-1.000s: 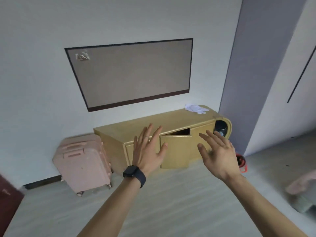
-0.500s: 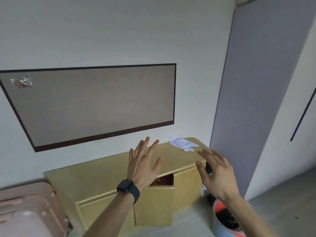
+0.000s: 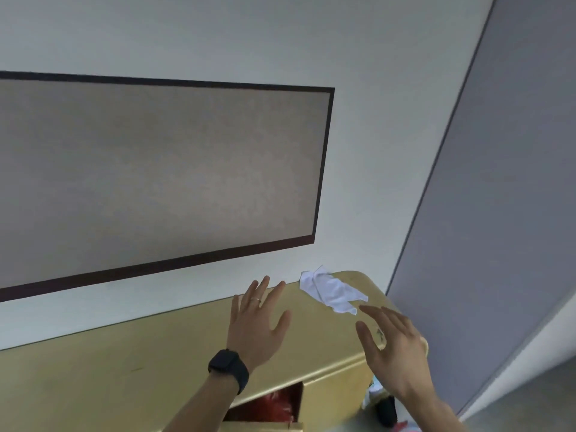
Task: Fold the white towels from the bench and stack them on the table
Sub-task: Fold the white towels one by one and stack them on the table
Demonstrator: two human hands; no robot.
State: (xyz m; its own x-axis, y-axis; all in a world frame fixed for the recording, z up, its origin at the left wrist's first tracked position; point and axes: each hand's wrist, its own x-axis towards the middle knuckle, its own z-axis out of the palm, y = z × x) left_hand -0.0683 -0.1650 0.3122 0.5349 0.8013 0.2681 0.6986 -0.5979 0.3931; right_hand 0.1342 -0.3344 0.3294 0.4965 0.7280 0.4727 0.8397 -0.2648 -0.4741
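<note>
A crumpled white towel (image 3: 332, 289) lies on the far right end of the yellow wooden bench (image 3: 131, 372), close to the wall. My left hand (image 3: 257, 321) hovers over the bench top with fingers spread, left of the towel and holding nothing. My right hand (image 3: 394, 347) reaches out with straight fingers, its fingertips just short of the towel's near corner. A black watch sits on my left wrist.
A large framed grey board (image 3: 156, 182) hangs on the wall above the bench. A cupboard door (image 3: 265, 427) under the bench top stands ajar with something red (image 3: 274, 406) inside. A grey panel (image 3: 486, 213) rises at the right, with small items on the floor beside the bench.
The bench and towel have come much closer and lower in view. Both hands have moved forward over the bench top, the right one nearing the towel.
</note>
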